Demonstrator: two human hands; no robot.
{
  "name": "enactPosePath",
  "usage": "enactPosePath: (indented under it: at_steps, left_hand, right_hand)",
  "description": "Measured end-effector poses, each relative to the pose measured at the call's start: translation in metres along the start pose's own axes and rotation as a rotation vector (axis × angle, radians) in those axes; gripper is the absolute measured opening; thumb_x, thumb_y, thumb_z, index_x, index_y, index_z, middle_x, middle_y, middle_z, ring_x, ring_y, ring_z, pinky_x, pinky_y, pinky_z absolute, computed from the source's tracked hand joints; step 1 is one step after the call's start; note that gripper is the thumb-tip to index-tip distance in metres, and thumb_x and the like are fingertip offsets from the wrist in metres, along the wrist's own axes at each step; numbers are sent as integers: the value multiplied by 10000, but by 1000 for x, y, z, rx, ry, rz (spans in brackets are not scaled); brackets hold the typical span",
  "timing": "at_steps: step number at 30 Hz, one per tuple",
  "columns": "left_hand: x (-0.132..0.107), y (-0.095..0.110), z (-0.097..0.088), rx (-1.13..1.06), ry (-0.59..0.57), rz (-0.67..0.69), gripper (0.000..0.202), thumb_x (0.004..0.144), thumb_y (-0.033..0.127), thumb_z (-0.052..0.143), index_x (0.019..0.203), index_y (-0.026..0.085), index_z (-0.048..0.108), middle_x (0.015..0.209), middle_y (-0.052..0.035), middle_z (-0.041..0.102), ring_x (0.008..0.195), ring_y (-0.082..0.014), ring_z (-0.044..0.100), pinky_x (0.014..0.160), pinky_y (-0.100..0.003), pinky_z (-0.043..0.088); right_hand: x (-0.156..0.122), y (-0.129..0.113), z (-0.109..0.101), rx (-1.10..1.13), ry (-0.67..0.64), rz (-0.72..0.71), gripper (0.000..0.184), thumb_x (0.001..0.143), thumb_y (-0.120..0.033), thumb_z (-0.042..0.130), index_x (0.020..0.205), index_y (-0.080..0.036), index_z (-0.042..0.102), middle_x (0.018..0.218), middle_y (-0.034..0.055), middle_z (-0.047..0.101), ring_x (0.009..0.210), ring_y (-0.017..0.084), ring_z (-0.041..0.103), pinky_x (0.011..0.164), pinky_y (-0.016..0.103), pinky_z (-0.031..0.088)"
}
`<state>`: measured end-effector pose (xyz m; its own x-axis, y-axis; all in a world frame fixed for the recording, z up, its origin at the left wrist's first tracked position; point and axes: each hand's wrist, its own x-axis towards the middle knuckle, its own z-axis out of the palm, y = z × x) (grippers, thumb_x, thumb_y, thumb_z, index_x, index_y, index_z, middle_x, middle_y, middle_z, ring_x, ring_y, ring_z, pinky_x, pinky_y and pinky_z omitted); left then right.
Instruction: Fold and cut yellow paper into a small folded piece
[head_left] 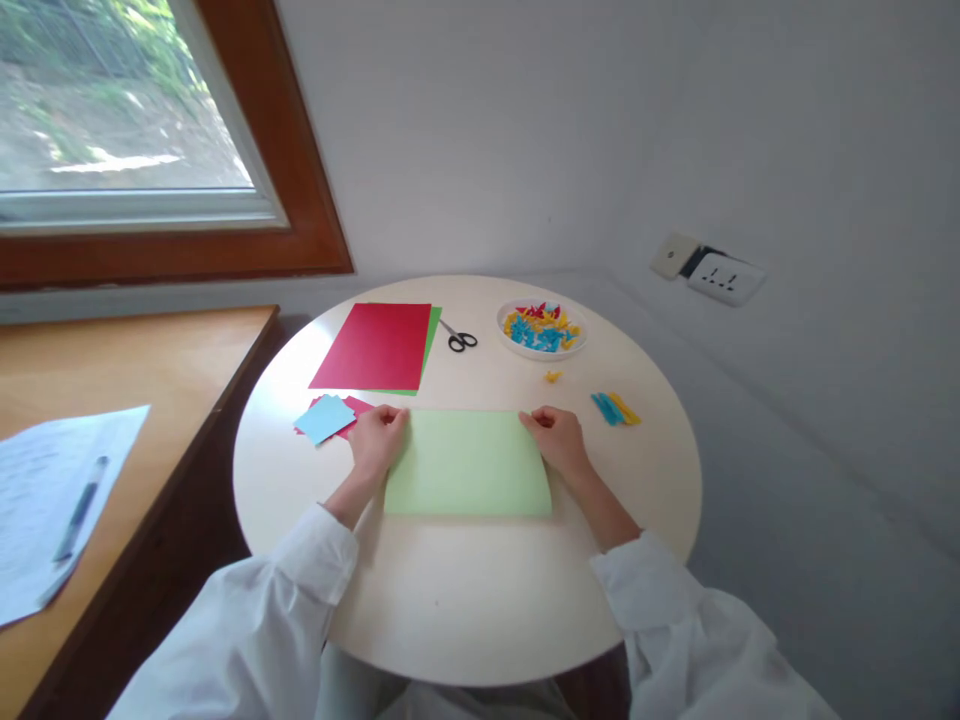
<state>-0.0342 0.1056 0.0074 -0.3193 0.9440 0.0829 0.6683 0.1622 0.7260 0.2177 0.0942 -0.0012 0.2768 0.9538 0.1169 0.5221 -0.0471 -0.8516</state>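
Observation:
A pale green sheet of paper (466, 465) spans the space between my hands at the middle of the round white table (480, 600). My left hand (377, 440) pinches its far left corner, and my right hand (559, 438) pinches the far right corner. The sheet's near edge lies toward me, its right side bowing slightly. Beside my left hand are small light blue cards (324, 418) on top of pink ones (356, 408). Right of my right hand lie several blue and yellow strips (615, 408).
Red paper (375, 345) covers green paper (431, 350) at the back left, with black-handled scissors (459, 338) alongside. A white dish (508, 345) holds small folded coloured pieces; one yellow piece (553, 377) lies before it. At left, a wooden desk (187, 345) bears written paper (37, 520) and a pen (81, 510).

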Motion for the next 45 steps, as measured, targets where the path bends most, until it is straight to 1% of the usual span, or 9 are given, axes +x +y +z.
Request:
enactPosePath:
  at_steps: [6, 13, 17, 25, 31, 34, 36, 40, 45]
  left_hand:
    - [-2, 1, 5, 236, -15, 89, 231, 754, 301, 433, 679, 183, 616, 736, -85, 670, 717, -267, 591, 663, -355, 381]
    - [-6, 0, 7, 428, 29, 292, 237, 788, 212, 381, 731, 182, 608, 709, -87, 628, 793, -272, 534, 640, -338, 358]
    - [-8, 0, 8, 527, 18, 381, 255, 804, 190, 364, 742, 168, 610, 783, -100, 631, 809, -276, 506, 680, -366, 353]
    - [-13, 5, 8, 632, -18, 380, 291, 842, 181, 321, 838, 137, 609, 863, -131, 613, 895, -324, 485, 732, -414, 325]
    - [-15, 8, 8, 624, 69, 368, 292, 823, 193, 401, 1078, 143, 535, 1015, -149, 563, 964, -331, 466, 765, -415, 313]
    - [-14, 6, 8, 655, 45, 432, 270, 826, 136, 361, 999, 154, 567, 986, -140, 566, 942, -315, 471, 756, -410, 314]
    - [-14, 5, 8, 674, 9, 491, 287, 822, 99, 330, 940, 162, 584, 958, -129, 578, 926, -304, 473, 752, -407, 317]
    - [-12, 2, 9, 687, -47, 566, 295, 815, 81, 325, 921, 162, 588, 910, -112, 603, 904, -285, 488, 768, -394, 327]
    - [-8, 0, 8, 682, -97, 625, 288, 781, 62, 349, 886, 148, 602, 897, -129, 611, 881, -268, 520, 802, -387, 345]
  right_hand:
    - [-1, 4, 5, -277, 10, -70, 231, 699, -350, 513, 531, -193, 496, 542, 4, 562, 522, 135, 467, 517, 251, 292]
    - [-4, 2, 5, -362, 3, -136, 224, 741, -346, 486, 584, -192, 528, 577, 0, 585, 536, 134, 479, 543, 248, 299]
    - [-6, 0, 5, -445, -5, -154, 214, 759, -319, 481, 601, -189, 543, 580, 0, 587, 534, 132, 473, 544, 249, 286]
    - [-7, -3, 7, -610, 2, -217, 185, 783, -270, 481, 640, -180, 556, 648, 28, 606, 623, 153, 489, 587, 264, 285]
    - [-7, -3, 10, -608, 58, -179, 123, 771, -276, 517, 799, -183, 592, 788, 49, 613, 722, 187, 499, 617, 277, 290]
    - [-8, -2, 11, -588, 143, -207, 201, 753, -260, 547, 936, -183, 579, 885, 68, 595, 802, 210, 497, 663, 289, 307]
    - [-9, -1, 12, -611, 161, -221, 184, 755, -261, 552, 918, -186, 592, 913, 77, 585, 842, 223, 492, 684, 297, 309]
    - [-10, -2, 12, -670, 97, -252, 144, 792, -266, 517, 766, -192, 637, 886, 72, 601, 854, 223, 489, 694, 307, 295]
    - [-11, -6, 10, -716, 10, -283, 201, 826, -247, 472, 746, -185, 646, 811, 60, 655, 807, 211, 499, 682, 319, 271]
